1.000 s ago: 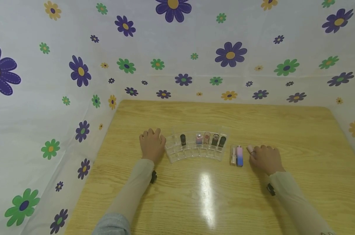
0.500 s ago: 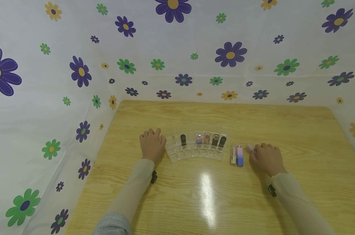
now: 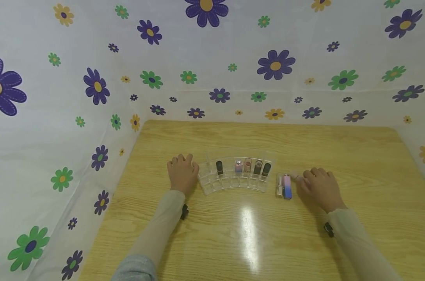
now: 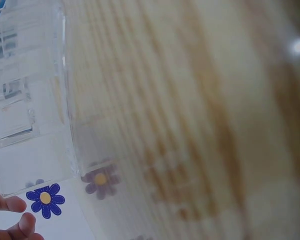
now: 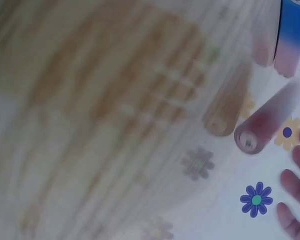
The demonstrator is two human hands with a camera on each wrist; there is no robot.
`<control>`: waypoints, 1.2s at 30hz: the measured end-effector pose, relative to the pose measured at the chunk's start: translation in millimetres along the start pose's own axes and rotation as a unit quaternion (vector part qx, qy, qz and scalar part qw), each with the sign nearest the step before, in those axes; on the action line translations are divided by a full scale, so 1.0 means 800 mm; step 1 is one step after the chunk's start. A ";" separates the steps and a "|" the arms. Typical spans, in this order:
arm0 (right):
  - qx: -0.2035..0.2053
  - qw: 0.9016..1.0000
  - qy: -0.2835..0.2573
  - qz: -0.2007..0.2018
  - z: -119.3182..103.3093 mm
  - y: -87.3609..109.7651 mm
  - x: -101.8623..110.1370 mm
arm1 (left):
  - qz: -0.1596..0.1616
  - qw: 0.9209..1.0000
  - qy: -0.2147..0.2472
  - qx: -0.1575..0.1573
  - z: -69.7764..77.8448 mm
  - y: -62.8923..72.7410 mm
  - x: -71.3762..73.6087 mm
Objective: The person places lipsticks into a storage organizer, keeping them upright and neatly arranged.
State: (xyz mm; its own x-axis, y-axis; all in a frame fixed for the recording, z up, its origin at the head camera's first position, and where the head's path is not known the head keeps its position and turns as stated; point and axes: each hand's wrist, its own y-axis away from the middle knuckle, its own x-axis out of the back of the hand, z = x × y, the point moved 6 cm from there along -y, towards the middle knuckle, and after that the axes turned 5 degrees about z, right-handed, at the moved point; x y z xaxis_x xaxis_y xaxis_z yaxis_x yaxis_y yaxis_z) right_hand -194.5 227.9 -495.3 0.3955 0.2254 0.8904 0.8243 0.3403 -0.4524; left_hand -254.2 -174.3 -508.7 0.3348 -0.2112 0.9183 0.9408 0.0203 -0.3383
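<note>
A clear, curved lipstick organizer [image 3: 230, 182] lies on the table, with several lipsticks in its back row. My left hand [image 3: 182, 175] rests at its left end; fingers [image 4: 10, 202] show loosely bent beside the clear wall in the left wrist view. Whether they touch it I cannot tell. On the right, my right hand [image 3: 322, 189] is on the table beside a pinkish tube [image 5: 267, 117], blurred in the head view. Its visible fingers [image 5: 295, 187] stand apart from the tube; the thumb is hidden in the right wrist view.
A pink-to-blue lipstick [image 3: 287, 186] and a clear-cased tube [image 3: 279, 185] lie side by side right of the organizer. The wooden table [image 3: 212, 234] reflects a light strip. Flower-printed white cloth [image 3: 233, 47] hangs around the back and sides.
The pinkish tube has moved left toward the pink-to-blue lipstick, away from my right hand. That hand has shifted slightly right. My left hand has stayed where it was.
</note>
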 end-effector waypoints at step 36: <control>0.021 0.981 -0.042 -0.186 0.007 -0.012 -0.024 | -0.015 1.000 -0.005 0.005 0.000 0.000 -0.002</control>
State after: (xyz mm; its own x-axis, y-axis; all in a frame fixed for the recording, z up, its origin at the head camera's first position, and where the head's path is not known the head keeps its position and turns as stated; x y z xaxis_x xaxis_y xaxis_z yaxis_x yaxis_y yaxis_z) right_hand -212.1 225.6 -508.5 0.0342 0.1532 0.9876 0.8875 0.4497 -0.1005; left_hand -254.9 -174.1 -510.2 0.3071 -0.2012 0.9302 0.9508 0.0239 -0.3088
